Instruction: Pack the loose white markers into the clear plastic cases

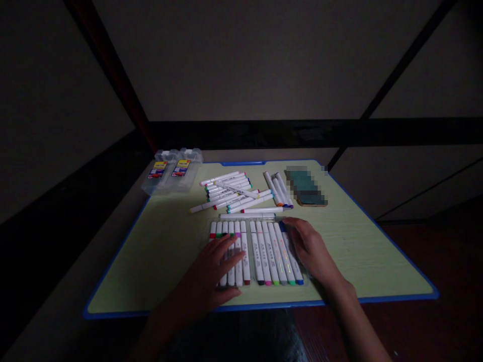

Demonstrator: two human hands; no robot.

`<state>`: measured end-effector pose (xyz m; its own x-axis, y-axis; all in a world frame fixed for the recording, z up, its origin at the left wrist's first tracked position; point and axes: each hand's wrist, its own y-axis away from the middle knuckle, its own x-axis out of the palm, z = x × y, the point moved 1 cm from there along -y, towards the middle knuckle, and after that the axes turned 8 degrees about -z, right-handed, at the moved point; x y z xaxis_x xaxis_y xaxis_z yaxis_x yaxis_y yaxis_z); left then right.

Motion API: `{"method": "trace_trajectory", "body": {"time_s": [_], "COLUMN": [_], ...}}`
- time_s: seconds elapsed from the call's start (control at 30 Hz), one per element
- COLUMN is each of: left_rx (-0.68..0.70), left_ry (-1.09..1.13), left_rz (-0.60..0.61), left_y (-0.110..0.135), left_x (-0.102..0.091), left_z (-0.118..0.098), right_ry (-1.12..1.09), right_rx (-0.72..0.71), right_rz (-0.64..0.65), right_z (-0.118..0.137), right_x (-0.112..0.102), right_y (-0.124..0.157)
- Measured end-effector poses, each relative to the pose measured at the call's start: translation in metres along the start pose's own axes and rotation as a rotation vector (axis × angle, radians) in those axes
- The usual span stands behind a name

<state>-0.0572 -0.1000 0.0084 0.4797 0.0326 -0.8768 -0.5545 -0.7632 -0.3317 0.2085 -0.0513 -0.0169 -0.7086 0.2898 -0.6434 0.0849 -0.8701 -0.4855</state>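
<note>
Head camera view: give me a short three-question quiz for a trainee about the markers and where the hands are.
1. True or false: the left hand lies flat on the row of markers.
2. Where do the two clear plastic cases sit? A: at the far left corner of the table. B: under the left hand. C: on top of the row of markers.
3. Fill in: the right hand rests at the row's ___ end.

Key: 1 true; 2 A; 3 right.
</note>
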Motion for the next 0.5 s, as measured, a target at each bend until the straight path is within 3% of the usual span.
{"method": "trace_trajectory", "body": {"time_s": [0.07,0.23,0.3,0.5], "left_rx": [-0.092,-0.498,-0.632,-0.771], "left_ry": [0.029,0.063,0.097,0.206], "left_rz": [-0.086,-0.274,-0.283,-0.286], "left_y": [0.007,0.034,0.043,0.047], "left_x": [-0.006,-0.014,-0.012,-0.007], "left_z": [0.006,0.029,0.033,0.028], "right_ry": [-0.005,-0.005,-0.007,0.000], "right_rx": [0.002,0.002,0.010,0.077], "right_rz": [-0.010,-0.031,-0.039,-0.069], "right_z": [-0.001,-0.002,-0.001,-0.003], "right_x": [0.000,-0.001,-0.002,-0.002], "right_y": [0.000,0.001,0.001,0.000]}}
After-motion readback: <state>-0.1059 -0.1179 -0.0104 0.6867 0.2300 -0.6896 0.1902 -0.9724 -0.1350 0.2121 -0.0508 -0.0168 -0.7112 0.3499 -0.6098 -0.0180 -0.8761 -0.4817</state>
